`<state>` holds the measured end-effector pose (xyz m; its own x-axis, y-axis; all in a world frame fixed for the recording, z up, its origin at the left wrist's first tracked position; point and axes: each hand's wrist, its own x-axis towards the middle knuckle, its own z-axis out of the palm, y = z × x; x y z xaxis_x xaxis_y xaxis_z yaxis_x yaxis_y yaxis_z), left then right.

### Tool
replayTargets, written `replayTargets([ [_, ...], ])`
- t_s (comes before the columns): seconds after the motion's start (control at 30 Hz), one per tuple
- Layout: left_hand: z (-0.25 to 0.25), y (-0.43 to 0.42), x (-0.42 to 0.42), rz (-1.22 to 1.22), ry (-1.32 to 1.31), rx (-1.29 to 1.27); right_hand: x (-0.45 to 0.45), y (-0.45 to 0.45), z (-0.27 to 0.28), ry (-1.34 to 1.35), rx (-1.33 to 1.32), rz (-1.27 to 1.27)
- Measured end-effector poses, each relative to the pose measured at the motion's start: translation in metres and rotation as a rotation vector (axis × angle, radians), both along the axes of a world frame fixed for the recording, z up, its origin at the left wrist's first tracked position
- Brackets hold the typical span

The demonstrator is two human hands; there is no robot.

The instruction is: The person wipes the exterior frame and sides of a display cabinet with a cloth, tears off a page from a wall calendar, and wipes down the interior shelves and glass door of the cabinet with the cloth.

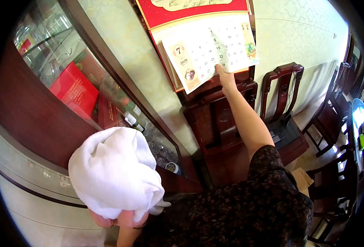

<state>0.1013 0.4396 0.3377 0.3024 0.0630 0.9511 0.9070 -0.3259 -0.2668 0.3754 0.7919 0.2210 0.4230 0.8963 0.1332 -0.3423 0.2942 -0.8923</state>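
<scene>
Right hand (226, 78) in a pinch on the lower edge of the calendar (210, 47); left hand (126, 219), below-left of it, around a white cloth (114, 171)

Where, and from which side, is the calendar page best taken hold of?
The calendar page is probably best pinched front and back at its bottom edge, coming from below: the thin sheet hangs from its top, with the lower-left corner free. The right hand is at this edge.
</scene>
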Motion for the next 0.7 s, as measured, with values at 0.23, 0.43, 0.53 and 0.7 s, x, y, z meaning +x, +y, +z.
replayTargets([
  [0.23,-0.002,-0.004,-0.002,0.027,0.009,-0.009,0.008,-0.015,0.013,0.078,0.155,0.051],
  [0.43,-0.001,-0.005,-0.001,0.056,0.015,-0.017,0.020,-0.031,0.032,0.366,0.308,0.231],
  [0.53,0.000,-0.005,0.000,0.077,0.024,-0.024,0.020,-0.042,0.042,0.582,0.258,0.305],
  [0.7,0.003,-0.004,0.003,0.117,0.038,-0.022,0.021,-0.057,0.058,0.884,0.249,0.322],
])
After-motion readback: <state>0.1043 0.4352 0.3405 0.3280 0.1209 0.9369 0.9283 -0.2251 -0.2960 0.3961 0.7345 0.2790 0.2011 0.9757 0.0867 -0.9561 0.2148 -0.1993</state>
